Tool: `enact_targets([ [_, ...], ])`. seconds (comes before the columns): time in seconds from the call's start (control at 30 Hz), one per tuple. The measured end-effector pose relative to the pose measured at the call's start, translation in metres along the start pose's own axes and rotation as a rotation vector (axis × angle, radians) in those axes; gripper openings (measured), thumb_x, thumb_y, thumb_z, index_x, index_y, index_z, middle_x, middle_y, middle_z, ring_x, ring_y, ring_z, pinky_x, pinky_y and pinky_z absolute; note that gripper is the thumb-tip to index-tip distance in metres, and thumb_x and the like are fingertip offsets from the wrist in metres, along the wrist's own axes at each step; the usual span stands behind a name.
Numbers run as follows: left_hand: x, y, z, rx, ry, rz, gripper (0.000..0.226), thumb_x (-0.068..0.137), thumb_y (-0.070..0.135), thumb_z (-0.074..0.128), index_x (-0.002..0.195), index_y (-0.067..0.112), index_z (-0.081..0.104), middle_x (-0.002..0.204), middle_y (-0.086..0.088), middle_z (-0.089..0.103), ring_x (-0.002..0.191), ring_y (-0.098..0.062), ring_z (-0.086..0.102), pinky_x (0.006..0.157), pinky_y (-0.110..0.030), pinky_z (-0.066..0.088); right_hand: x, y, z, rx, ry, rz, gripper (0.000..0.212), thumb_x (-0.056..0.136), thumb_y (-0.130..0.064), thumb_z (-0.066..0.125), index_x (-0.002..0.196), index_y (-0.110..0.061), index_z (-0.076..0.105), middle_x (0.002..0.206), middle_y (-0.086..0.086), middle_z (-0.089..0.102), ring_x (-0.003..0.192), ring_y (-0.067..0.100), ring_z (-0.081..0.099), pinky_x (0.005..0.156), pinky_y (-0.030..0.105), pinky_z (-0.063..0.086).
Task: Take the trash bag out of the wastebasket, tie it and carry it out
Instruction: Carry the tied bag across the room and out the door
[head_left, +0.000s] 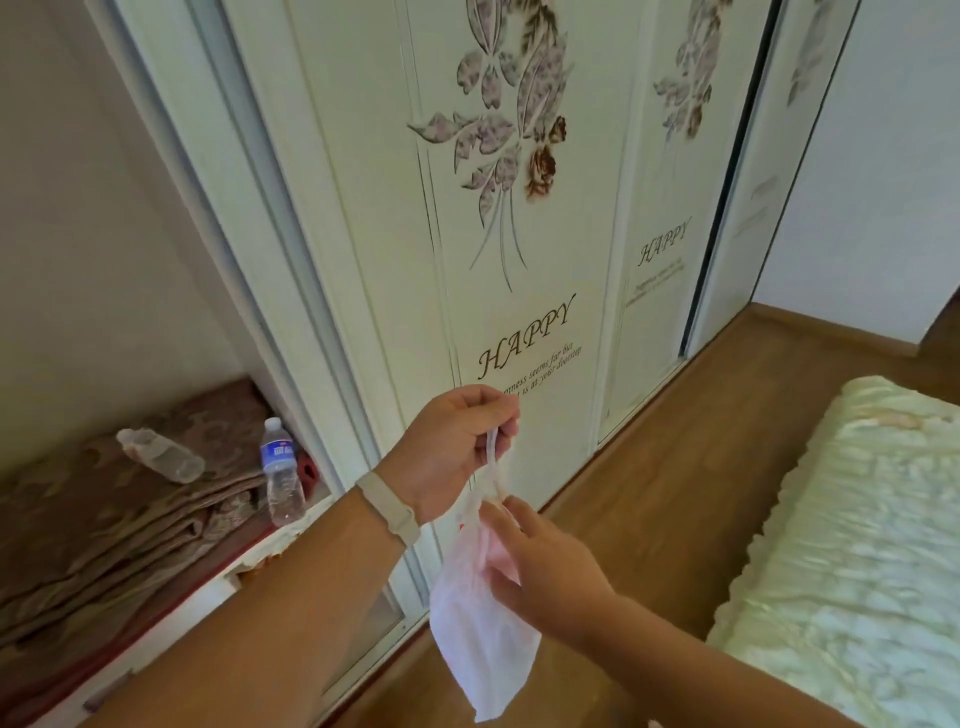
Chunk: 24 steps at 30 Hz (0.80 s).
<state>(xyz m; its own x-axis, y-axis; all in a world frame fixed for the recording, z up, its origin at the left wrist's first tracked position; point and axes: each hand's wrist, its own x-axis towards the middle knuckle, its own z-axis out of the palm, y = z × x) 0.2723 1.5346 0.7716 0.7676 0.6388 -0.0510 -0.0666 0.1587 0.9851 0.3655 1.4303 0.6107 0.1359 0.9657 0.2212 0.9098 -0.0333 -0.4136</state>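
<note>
Mid-air by the wardrobe door (519, 234): trash bag (480, 623) hanging, out of wastebasket.
Left hand (452, 447) fingers pinching twisted neck; right hand (540, 561) fingers loosely curled on bag. Thin, light, limp; grip neck only.

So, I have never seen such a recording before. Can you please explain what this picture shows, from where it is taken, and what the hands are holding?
There is no machine here. A camera worn on a person's head looks forward and down at their two bare hands. The left hand, with a band on its wrist, holds up the twisted handles of a small white trash bag, which hangs in the air. The right hand touches the bag just below the handles. Behind stands a wardrobe door printed with flowers. At left, two plastic bottles rest on folded cloth. At right is a bed.
</note>
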Motion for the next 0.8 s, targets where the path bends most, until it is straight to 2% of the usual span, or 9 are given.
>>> enact_targets([
  [0.13, 0.083, 0.002, 0.013, 0.035, -0.045, -0.051, 0.018, 0.089, 0.010, 0.060, 0.072, 0.011, 0.065, 0.067, -0.003, 0.060, 0.058, -0.014, 0.053, 0.060, -0.022, 0.047, 0.042, 0.068, -0.013, 0.026, -0.022, 0.051, 0.061, 0.091, -0.054, 0.043, 0.145, -0.042, 0.018, 0.153, -0.002, 0.035, 0.117, 0.023, 0.058, 0.087, 0.035, 0.054],
  [0.23, 0.143, 0.004, 0.030, 0.030, -0.092, -0.081, 0.020, 0.089, 0.010, 0.060, 0.071, 0.014, 0.066, 0.068, -0.004, 0.061, 0.061, -0.014, 0.054, 0.063, -0.024, 0.048, 0.070, 0.121, -0.030, 0.008, -0.032, 0.091, 0.062, 0.087, -0.059, 0.039, 0.144, -0.043, 0.018, 0.153, 0.000, 0.034, 0.113, 0.023, 0.058, 0.083, 0.037, 0.056],
  [0.33, 0.197, 0.010, 0.052, 0.003, -0.157, -0.066, 0.021, 0.089, 0.011, 0.060, 0.069, 0.014, 0.068, 0.069, -0.004, 0.061, 0.062, -0.013, 0.055, 0.062, -0.023, 0.049, 0.096, 0.167, -0.054, 0.002, 0.019, 0.136, 0.061, 0.086, -0.059, 0.041, 0.141, -0.040, 0.023, 0.149, -0.002, 0.036, 0.106, 0.023, 0.060, 0.077, 0.037, 0.057],
  [0.47, 0.261, 0.016, 0.082, -0.024, -0.256, -0.052, 0.019, 0.089, 0.012, 0.060, 0.071, 0.012, 0.065, 0.070, -0.004, 0.060, 0.061, -0.012, 0.056, 0.060, -0.021, 0.048, 0.126, 0.214, -0.081, 0.047, 0.108, 0.216, 0.057, 0.086, -0.058, 0.045, 0.138, -0.040, 0.027, 0.142, -0.010, 0.037, 0.101, 0.020, 0.060, 0.076, 0.036, 0.057],
  [0.63, 0.351, 0.024, 0.109, -0.082, -0.333, -0.051, 0.016, 0.089, 0.009, 0.058, 0.074, 0.009, 0.063, 0.069, -0.005, 0.060, 0.060, -0.014, 0.054, 0.059, -0.023, 0.048, 0.159, 0.276, -0.106, 0.056, 0.208, 0.311, 0.058, 0.086, -0.062, 0.043, 0.139, -0.048, 0.023, 0.144, -0.017, 0.032, 0.108, 0.014, 0.055, 0.082, 0.030, 0.052],
  [0.8, 0.449, 0.026, 0.138, -0.142, -0.419, -0.067, 0.012, 0.088, 0.007, 0.058, 0.076, 0.006, 0.060, 0.068, -0.006, 0.058, 0.059, -0.014, 0.055, 0.057, -0.024, 0.049, 0.196, 0.342, -0.123, 0.010, 0.315, 0.442, 0.055, 0.085, -0.066, 0.045, 0.134, -0.053, 0.023, 0.137, -0.025, 0.034, 0.100, 0.006, 0.052, 0.075, 0.021, 0.047],
])
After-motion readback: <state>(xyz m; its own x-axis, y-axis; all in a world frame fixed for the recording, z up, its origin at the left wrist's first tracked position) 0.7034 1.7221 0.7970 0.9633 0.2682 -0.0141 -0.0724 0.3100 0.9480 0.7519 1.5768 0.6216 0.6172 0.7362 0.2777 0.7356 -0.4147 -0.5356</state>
